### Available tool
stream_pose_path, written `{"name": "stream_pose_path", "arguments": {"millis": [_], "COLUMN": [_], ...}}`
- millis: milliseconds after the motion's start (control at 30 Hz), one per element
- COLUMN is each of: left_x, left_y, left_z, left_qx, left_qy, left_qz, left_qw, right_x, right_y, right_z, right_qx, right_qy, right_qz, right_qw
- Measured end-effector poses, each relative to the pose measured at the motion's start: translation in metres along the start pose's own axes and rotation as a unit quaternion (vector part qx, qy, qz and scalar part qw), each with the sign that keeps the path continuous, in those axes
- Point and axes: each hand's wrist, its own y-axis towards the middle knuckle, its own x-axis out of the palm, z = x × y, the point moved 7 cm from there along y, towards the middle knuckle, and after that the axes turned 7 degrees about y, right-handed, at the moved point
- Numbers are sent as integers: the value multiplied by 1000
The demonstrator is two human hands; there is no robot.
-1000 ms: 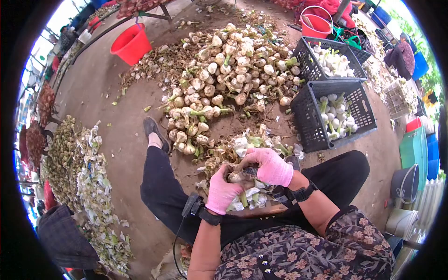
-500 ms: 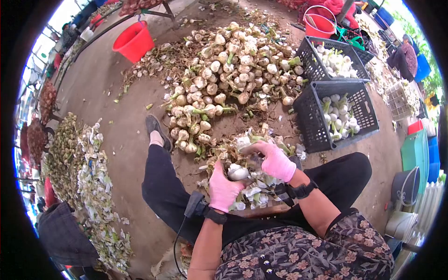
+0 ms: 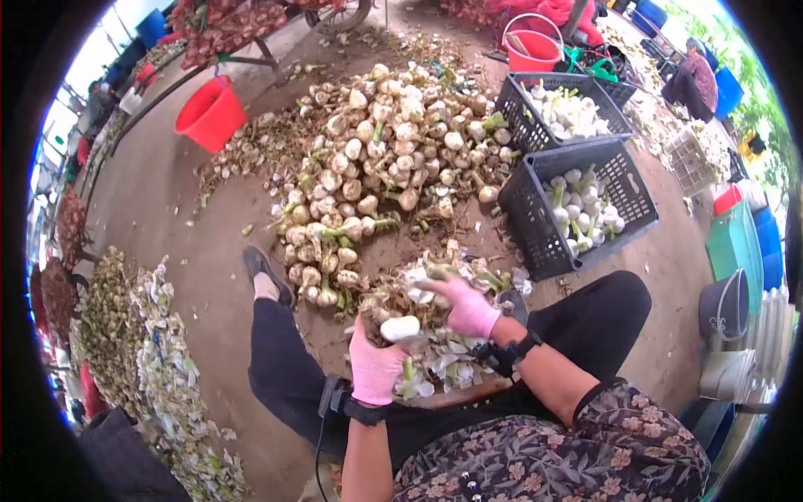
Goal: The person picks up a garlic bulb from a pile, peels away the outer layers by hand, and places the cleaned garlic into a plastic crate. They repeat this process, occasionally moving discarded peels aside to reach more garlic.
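My left hand, in a pink glove, is closed around a garlic bulb. The bulb's peeled side is smooth and white, and a green stem shows below the hand. To the right and a little higher is my right hand, also gloved in pink. Motion smears its fingers, which point left over the loose skins, apart from the bulb; I cannot tell whether they hold anything. Torn garlic skins lie below both hands, between my legs. Beyond them rises a large heap of unpeeled garlic.
Two black crates hold white garlic: a near crate and a far crate. A red bucket stands behind the heap at left, another red bucket at the back right. Peelings line the left floor. A person sits far right.
The whole view has shifted, so the heap and crates sit farther left. My left hand still holds the bulb, whose white side shows more; my right hand has stayed near it, fingers moving.
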Motion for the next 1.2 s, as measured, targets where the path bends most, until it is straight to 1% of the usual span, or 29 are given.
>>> {"name": "stream_pose_path", "arguments": {"millis": [33,100,133,167,233,300,333,367,400,433,467,500,533,567,633,667,700,733,767,800,833,900,967,1000,1033,1100,1133,1167,1200], "left_x": [-1,2,6,10,17,24,18,14,9,4,-1,-5,-6,-4,-5,-2,5,9,11,17,16,19,24,27,29,34,32,34,32], "left_y": [5,11,14,15,16,17,20,22,26,29,29,29,30,31,32,31,35,40,44,46,45,46,53,55,55,62,61,64,65], "left_z": [-15,-28,-38,-40,-37,-34,-47,-42,-50,-59,-63,-70,-76,-73,-71,-102,-114,-107,-93,-81,-88,-87,-87,-88,-93,-87,-81,-79,-79], "left_qx": [-11,-37,-41,-45,-20,-88,-76,-83,-74,-66,-68,-99,-131,-133,-164,-210,-205,-190,-176,-182,-187,-223,-232,-238,-244,-219,-224,-225,-217], "left_qy": [-25,-8,20,49,74,-107,-113,-103,-90,-75,-75,-93,-113,-116,1,-58,-83,-15,55,16,31,-12,-16,-17,-20,-33,-10,-13,-30], "left_qz": [10,18,10,2,-26,-51,-32,-31,-32,-33,-33,-25,-17,-17,26,11,6,-12,-30,-61,-64,-54,-56,-65,-61,-62,-43,-41,-16], "left_qw": [1000,999,999,998,997,989,990,991,993,994,994,990,985,984,986,976,975,982,982,981,980,973,971,969,968,973,974,973,976], "right_x": [1,12,22,22,29,1,-16,-48,-87,-140,-185,-244,-281,-293,-294,-267,-241,-214,-181,-163,-143,-119,-94,-85,-75,-62,-42,-20,-9], "right_y": [-5,-6,-3,-6,1,11,19,34,44,41,47,44,40,34,66,73,93,112,125,143,155,177,199,203,204,194,187,174,156], "right_z": [-23,-44,-44,-50,-20,3,34,74,92,59,67,78,78,60,88,72,98,121,118,109,123,130,166,179,193,210,216,217,188], "right_qx": [-18,-92,-100,-99,-22,72,41,80,73,-32,-30,-92,-152,-123,-77,-11,79,132,191,142,221,217,249,240,241,284,288,257,252], "right_qy": [-19,30,65,50,136,209,301,219,598,773,774,694,599,582,540,451,358,220,155,-87,-112,-216,-253,-213,-214,-115,3,185,210], "right_qz": [0,0,-40,-25,-21,33,127,190,205,214,214,289,357,440,390,369,314,296,214,176,116,157,124,134,126,156,109,137,112], "right_qw": [1000,995,992,994,990,975,944,954,771,596,596,653,700,673,742,813,875,920,945,970,962,939,926,937,938,939,951,939,938]}}
